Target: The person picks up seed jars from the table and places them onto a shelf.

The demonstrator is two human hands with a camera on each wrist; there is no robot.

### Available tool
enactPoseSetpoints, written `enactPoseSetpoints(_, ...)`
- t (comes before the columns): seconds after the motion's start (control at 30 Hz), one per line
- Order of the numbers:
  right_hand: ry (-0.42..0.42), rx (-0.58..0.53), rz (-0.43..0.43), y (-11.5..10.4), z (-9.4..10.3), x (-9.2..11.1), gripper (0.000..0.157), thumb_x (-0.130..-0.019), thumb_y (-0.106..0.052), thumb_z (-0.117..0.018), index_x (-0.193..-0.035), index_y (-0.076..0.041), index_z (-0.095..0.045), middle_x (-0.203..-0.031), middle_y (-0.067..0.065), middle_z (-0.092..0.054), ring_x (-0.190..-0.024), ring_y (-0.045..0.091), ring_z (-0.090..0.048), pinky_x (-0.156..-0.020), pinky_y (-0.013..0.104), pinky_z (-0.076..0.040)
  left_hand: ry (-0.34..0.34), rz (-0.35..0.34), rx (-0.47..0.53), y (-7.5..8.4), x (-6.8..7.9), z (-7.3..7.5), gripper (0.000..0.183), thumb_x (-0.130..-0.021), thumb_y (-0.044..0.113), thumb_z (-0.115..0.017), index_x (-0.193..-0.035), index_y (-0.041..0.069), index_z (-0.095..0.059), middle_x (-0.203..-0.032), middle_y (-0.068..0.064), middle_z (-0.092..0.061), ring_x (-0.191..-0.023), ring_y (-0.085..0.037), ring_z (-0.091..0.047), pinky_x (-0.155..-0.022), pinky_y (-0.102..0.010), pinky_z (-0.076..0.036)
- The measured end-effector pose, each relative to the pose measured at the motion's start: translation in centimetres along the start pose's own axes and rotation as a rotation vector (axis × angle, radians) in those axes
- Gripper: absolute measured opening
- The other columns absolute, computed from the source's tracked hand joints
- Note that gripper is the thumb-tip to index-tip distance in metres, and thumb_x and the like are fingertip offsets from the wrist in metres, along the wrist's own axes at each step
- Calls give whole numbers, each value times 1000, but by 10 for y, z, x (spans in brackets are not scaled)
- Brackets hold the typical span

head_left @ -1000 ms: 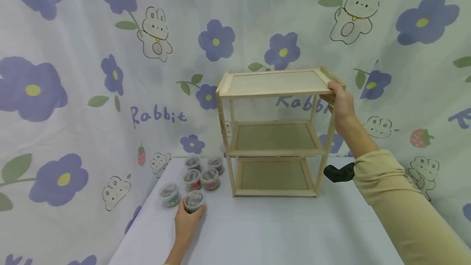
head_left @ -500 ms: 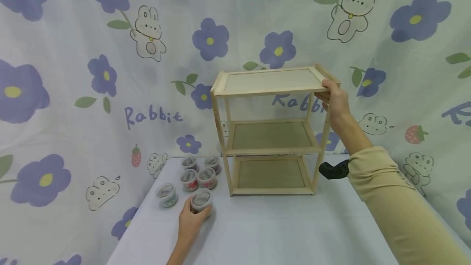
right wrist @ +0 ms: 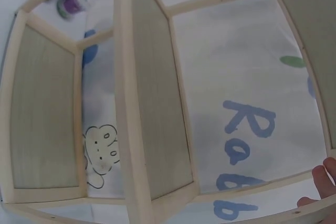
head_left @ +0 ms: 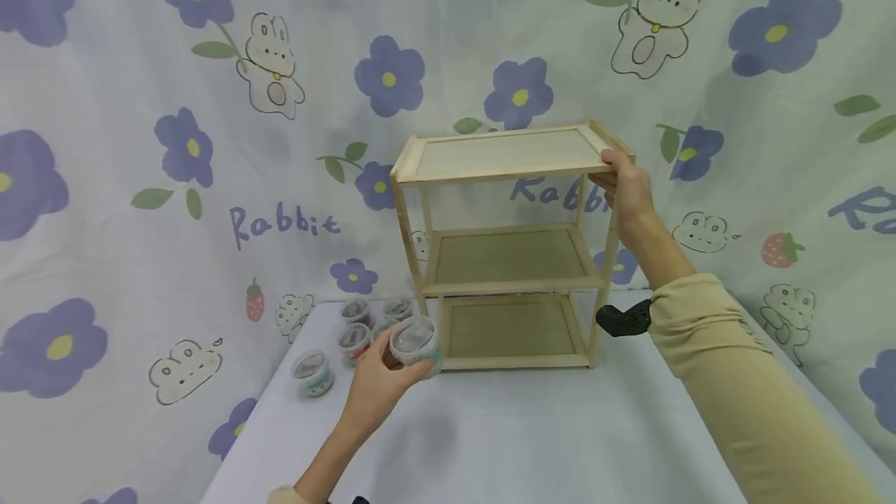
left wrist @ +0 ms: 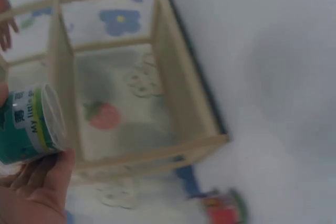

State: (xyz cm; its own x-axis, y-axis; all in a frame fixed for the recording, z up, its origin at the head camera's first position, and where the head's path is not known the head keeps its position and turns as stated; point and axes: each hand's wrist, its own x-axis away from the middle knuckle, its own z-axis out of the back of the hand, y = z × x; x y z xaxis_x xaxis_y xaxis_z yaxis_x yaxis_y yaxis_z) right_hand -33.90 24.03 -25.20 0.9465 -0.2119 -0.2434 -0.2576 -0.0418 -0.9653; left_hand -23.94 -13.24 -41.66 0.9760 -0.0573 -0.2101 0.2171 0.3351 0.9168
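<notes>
My left hand [head_left: 381, 387] grips a small round plastic tub [head_left: 416, 342] with a clear lid, raised over the table at the front left of a wooden shelf. In the left wrist view the tub [left wrist: 29, 124] shows a green label with printed lettering, fingers curled round its side. The three-tier shelf [head_left: 507, 286] of pale wood stands at the back of the table, its boards bare. My right hand [head_left: 630, 193] holds the top right front corner of that shelf, thumb on top and fingers beneath. In the right wrist view its fingertips [right wrist: 323, 182] show at the corner.
Several similar lidded tubs stand left of the shelf, one with a greenish label [head_left: 313, 374] nearest the front and one with a red label [head_left: 354, 341] behind. A curtain [head_left: 168, 255] printed with rabbits and flowers hangs behind the white table [head_left: 532, 442].
My left hand has lifted the tub off the table and carried it right, up toward the shelf's lower left corner. My right hand keeps its hold on the shelf. The head view has shifted slightly.
</notes>
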Motion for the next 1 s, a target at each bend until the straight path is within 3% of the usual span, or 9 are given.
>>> enactPoseSetpoints(0.23, -1, 18, 2, 0, 0, 1, 65, -99, -46, -40, -143, 2, -47, -142, 14, -47, -141, 24, -42, -123, 41, -12, -84, -253, -85, 80, -16, 4, 67, -78, 18, -84, -138, 14, -53, -116, -10, -67, -104, -20, -67, -84, -28, -56)
enactPoseSetpoints(0.37, -7, 19, 4, 1, 0, 1, 65, -99, -46, -40, -142, 2, -47, -143, 13, -47, -141, 24, -41, -123, 41, -10, -124, -340, -82, 123, -31, 3, 68, -79, 19, -83, -139, 11, -52, -118, -12, -66, -104, -22, -67, -83, -29, -57)
enactPoseSetpoints(0.67, 24, 9, 19, 0, 1, -1, 61, -98, -45, -42, -137, 2, -52, -137, 12, -52, -139, 25, -45, -123, 43, -13, -142, -426, -20, 202, -89, -14, 62, -83, 21, -81, -136, 5, -54, -121, -10, -66, -109, -19, -67, -87, -33, -57)
enactPoseSetpoints(0.83, 31, 2, 24, 1, -1, -2, 59, -98, -44, -42, -135, 0, -54, -141, 10, -52, -138, 26, -45, -122, 43, -12, -136, -447, -82, 226, -120, -26, 57, -85, 28, -79, -132, 6, -56, -117, -8, -68, -105, -17, -67, -85, -33, -57)
enactPoseSetpoints(1.0, 36, 24, 13, 2, -1, -4, 58, -99, -44, -39, -136, -2, -54, -148, 8, -49, -138, 27, -45, -122, 42, -11, -163, -424, -82, 243, -145, -47, 56, -85, 32, -78, -130, 6, -57, -114, -7, -68, -102, -15, -67, -83, -30, -56)
